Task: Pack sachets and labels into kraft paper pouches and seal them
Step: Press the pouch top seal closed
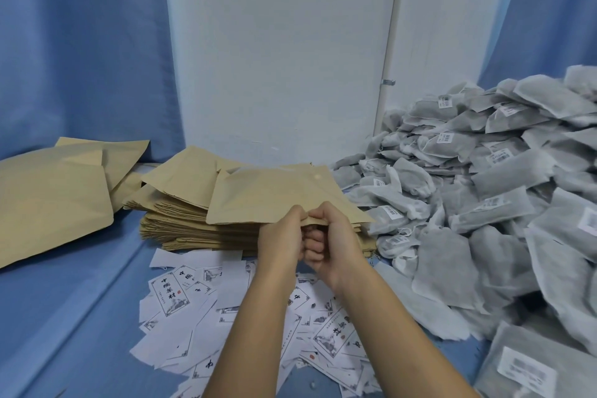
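Pouches (274, 194): matt tan kraft paper, lightly creased. Sachets (484, 178): grey, fuzzy non-woven fabric with small white paper stickers. Labels (174, 297): thin, smooth white printed paper; bench (80, 317) covered in blue cloth.

just in front of the stack of kraft pouches (181, 220), a white label (170, 297) lies face up with four brush-style characters in a column, 中國藥材; the small red seal beside them is too small to read. further front and right of the stack, a second label (334, 333) shows the same heading partly, 材 clearest. a half-covered label (295, 297) between them shows 中. right of the stack, white stickers (445, 102) on the sachets (504, 171) carry barcodes and print too blurred to read.
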Available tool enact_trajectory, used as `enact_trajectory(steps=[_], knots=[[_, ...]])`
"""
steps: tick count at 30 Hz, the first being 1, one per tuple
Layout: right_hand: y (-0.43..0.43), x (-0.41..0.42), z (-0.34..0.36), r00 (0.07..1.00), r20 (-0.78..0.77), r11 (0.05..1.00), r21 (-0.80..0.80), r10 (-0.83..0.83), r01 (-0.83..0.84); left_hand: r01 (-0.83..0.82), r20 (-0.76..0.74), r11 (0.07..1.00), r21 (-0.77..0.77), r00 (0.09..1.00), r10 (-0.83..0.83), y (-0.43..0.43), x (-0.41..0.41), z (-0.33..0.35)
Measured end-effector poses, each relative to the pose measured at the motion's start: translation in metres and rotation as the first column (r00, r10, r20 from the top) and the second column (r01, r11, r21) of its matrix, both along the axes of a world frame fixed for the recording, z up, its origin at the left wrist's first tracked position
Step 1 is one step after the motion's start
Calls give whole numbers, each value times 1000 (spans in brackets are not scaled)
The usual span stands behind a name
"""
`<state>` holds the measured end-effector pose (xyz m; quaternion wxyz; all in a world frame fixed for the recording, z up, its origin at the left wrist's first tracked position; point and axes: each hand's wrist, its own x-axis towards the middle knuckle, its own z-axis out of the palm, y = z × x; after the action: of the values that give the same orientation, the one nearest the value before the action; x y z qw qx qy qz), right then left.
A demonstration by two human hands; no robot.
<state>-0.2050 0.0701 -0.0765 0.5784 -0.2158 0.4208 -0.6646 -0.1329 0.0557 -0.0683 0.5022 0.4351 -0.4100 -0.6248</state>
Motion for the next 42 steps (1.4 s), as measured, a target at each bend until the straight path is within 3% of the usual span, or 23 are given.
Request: enact_trajectory(steps=[4, 10, 12, 18, 24, 29, 32, 37, 42], knots=[[-1, -3, -1, 993, 64, 995, -4, -95, 96, -108, -103, 994, 19, 989, 109, -6, 6, 1], [-2, -1, -3, 999, -14, 999, 5, -38, 38, 74, -38, 996, 50, 997, -72, 0, 3, -1], [-1, 0, -3, 999, -36, 1000, 15, -14, 14, 64, -40, 997, 32, 997, -63, 1, 1, -2], [-1, -3, -3, 983, -43, 983, 18, -181, 182, -20, -60, 999, 42, 998, 23, -6, 4, -5], [0, 1, -3, 991, -124, 998, 9, -58, 59, 67, -42, 997, 26, 997, -66, 1, 0, -5], [-2, 1, -6, 982, -148, 993, 5, -118, 120, -11, -87, 999, 53, 996, 15, -9, 8, -6], [-2, 4, -5, 982, -144, 993, -41, -118, 114, 55, -61, 997, 55, 997, -52, -9, 9, -6], [1, 4, -3, 972, -222, 997, -29, -78, 73, 67, -68, 998, 15, 995, -66, -4, 4, -7], [3, 9, -2, 896, -439, 997, -10, -68, 71, -28, -96, 1000, -12, 995, 27, -6, 4, -9]])
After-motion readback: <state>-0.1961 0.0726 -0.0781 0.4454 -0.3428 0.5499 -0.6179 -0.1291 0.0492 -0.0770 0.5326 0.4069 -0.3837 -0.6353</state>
